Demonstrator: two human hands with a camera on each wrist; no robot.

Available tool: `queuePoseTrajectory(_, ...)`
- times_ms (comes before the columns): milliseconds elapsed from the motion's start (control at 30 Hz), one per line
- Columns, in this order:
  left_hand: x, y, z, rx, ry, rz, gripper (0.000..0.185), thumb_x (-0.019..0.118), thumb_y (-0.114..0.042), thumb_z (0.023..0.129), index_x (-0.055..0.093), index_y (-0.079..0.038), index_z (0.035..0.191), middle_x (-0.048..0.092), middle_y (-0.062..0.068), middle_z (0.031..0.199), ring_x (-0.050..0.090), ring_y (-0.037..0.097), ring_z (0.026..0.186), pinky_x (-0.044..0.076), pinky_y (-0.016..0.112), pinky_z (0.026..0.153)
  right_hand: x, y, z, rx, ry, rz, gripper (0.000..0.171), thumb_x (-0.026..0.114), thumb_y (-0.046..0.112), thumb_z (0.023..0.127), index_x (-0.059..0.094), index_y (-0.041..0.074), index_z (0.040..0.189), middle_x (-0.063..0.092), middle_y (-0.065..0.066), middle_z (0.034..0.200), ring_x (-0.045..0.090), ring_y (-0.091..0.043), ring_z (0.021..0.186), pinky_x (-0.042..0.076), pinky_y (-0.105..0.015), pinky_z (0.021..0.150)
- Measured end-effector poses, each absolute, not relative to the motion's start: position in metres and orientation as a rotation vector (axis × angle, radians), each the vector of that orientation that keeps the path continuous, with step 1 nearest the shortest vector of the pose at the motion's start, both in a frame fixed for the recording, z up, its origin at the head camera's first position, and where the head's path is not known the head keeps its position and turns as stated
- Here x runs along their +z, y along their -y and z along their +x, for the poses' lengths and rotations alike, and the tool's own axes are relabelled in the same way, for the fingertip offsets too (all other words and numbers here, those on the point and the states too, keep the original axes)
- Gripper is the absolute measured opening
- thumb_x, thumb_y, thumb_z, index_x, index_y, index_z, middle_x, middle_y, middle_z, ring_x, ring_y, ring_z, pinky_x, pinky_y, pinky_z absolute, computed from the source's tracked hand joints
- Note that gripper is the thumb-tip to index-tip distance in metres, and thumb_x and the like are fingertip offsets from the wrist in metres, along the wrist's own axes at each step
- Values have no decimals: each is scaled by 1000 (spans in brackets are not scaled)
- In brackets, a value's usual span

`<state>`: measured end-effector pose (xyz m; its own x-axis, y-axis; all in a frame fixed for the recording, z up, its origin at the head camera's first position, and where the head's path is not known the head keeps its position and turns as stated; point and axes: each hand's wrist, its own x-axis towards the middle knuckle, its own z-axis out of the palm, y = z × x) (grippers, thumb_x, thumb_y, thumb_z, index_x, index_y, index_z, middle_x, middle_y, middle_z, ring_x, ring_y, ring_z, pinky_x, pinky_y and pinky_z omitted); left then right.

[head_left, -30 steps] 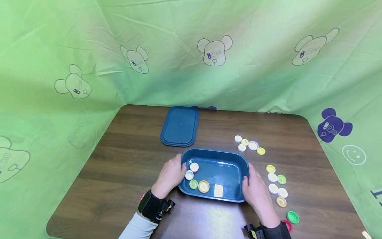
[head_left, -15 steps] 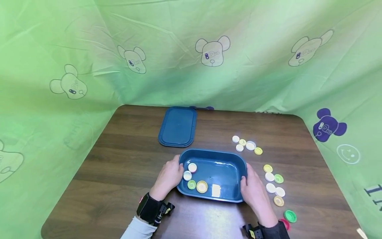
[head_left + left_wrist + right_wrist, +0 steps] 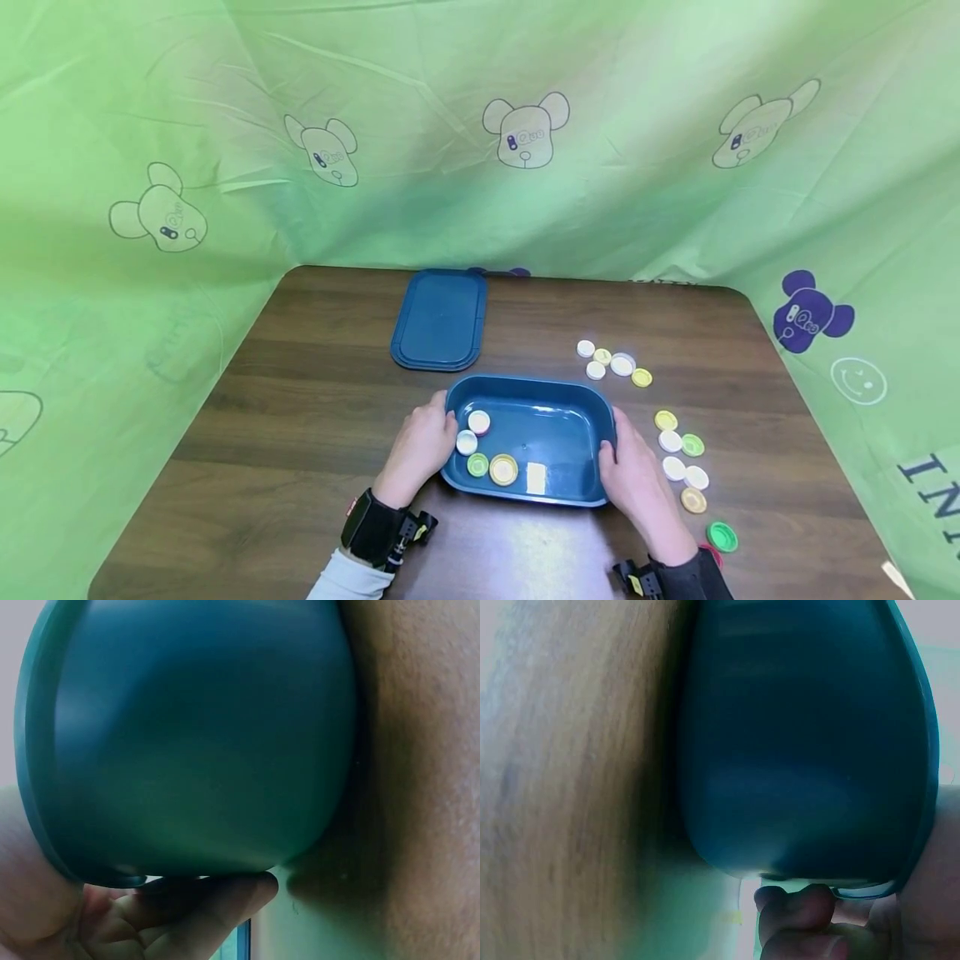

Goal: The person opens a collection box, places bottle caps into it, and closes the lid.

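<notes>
A blue rectangular plastic tray [image 3: 558, 446] stands on the wooden table. At its left end my left hand [image 3: 420, 442] grips the rim, thumb on the inside and fingers round the outer wall, as the left wrist view shows under the tray wall [image 3: 210, 750]. My right hand [image 3: 637, 475] grips the opposite end the same way; its curled fingers [image 3: 799, 907] show beside the tray in the right wrist view. Inside, at the left, lie two white caps [image 3: 478, 422], a light green cap [image 3: 477, 465] and a cream cap [image 3: 503, 470].
A flat blue lid [image 3: 440, 321] lies behind the tray. Several white and yellow caps [image 3: 622, 364] are at the back right. More caps [image 3: 673, 468] run down the right side, with a green cap [image 3: 722, 537] and a red cap [image 3: 712, 553] near the right wrist. Green cloth [image 3: 420, 192] surrounds the table.
The whole head view has shifted slightly, with table, lid and caps all sliding left in it. Both hands keep their hold on the tray, and the caps inside stay in place.
</notes>
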<state>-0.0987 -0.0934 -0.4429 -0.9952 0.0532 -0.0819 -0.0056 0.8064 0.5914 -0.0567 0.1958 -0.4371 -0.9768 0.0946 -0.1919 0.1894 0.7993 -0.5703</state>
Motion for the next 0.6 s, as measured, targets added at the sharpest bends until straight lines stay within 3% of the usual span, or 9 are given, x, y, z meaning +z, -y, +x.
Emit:
queuePoseTrajectory(233,-443,94,-98,950,-2884,35,40,56,-13,102,53,9,135,65,29,124,68,40,108,56,54,89,-433,-197,-57,-845,-2844,228,66,54,21,103,26,-4,156,37,-33,154,40,-52,138,38,-66,105)
queuePoseTrajectory(367,-442,95,-97,954,-2876,28,41,56,-13,102,53,9,136,65,29,124,68,40,108,56,54,89,-427,-202,-57,-802,-2877,224,69,59,29,101,30,-6,154,53,-33,136,57,-48,117,51,-61,93)
queuePoseTrajectory(467,-441,95,-98,956,-2879,28,41,56,-13,101,54,9,136,65,29,124,69,40,107,56,54,89,-420,-211,-60,-769,-2913,197,69,59,34,102,34,-5,152,58,-30,123,62,-42,104,55,-58,83)
queuePoseTrajectory(600,-441,95,-98,952,-2882,30,41,57,-13,101,54,9,135,66,29,124,69,40,107,56,54,88,-410,-226,-68,-730,-2948,133,66,55,38,103,39,-6,149,59,-29,120,63,-42,102,55,-57,79)
